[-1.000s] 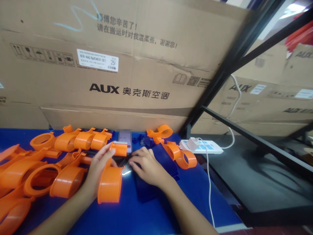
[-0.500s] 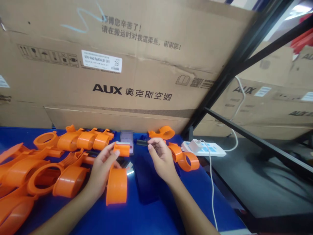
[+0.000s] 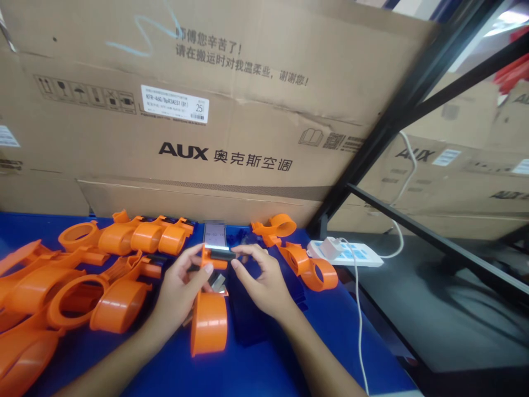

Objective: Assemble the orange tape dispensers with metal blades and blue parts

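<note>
One orange ringed part [image 3: 210,325] was pinched between thumb and fingers of the left hand [image 3: 182,286], its ring hung just below. One black cylinder [image 3: 222,255] was pinched by the right hand [image 3: 266,278] at the part's upper end. Similar orange parts [image 3: 118,310] were laid left of both hands; one phone [image 3: 215,234] was placed just beyond them; one white power strip [image 3: 359,255] was set to their right.

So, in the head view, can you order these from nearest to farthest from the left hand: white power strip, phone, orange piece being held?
From the left hand:
1. Orange piece, held in it.
2. Phone, beyond and slightly right.
3. White power strip, far over to the right.
</note>
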A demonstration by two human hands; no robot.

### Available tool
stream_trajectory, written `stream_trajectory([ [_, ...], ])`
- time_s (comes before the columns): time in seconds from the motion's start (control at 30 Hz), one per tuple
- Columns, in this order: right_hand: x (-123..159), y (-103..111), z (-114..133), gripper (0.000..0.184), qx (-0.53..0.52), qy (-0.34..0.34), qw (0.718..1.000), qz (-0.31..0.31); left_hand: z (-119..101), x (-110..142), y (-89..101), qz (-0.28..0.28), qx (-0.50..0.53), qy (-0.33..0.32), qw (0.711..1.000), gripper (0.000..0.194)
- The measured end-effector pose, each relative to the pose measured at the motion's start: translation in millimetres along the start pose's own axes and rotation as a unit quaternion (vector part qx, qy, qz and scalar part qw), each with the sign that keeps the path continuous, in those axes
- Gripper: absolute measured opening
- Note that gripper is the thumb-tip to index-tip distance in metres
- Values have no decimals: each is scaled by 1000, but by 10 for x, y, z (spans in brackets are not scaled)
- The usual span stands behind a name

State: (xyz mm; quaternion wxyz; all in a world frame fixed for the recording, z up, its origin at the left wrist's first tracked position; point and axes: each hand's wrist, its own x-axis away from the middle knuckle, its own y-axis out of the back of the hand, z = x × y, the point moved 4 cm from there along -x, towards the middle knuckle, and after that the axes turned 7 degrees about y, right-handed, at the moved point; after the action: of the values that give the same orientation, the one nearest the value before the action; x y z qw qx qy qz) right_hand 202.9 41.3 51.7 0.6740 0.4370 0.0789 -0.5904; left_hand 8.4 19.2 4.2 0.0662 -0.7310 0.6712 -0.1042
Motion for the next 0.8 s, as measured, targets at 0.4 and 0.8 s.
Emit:
stream_trajectory([
  [0.4, 40, -54, 87, 14, 35, 23, 999, -27, -10, 21, -52, 29, 2, 19, 999, 56],
  [0.8, 46, -29, 48, 25, 12, 19, 1000, -17, 30, -3, -32, 19, 38, 46, 998, 63],
])
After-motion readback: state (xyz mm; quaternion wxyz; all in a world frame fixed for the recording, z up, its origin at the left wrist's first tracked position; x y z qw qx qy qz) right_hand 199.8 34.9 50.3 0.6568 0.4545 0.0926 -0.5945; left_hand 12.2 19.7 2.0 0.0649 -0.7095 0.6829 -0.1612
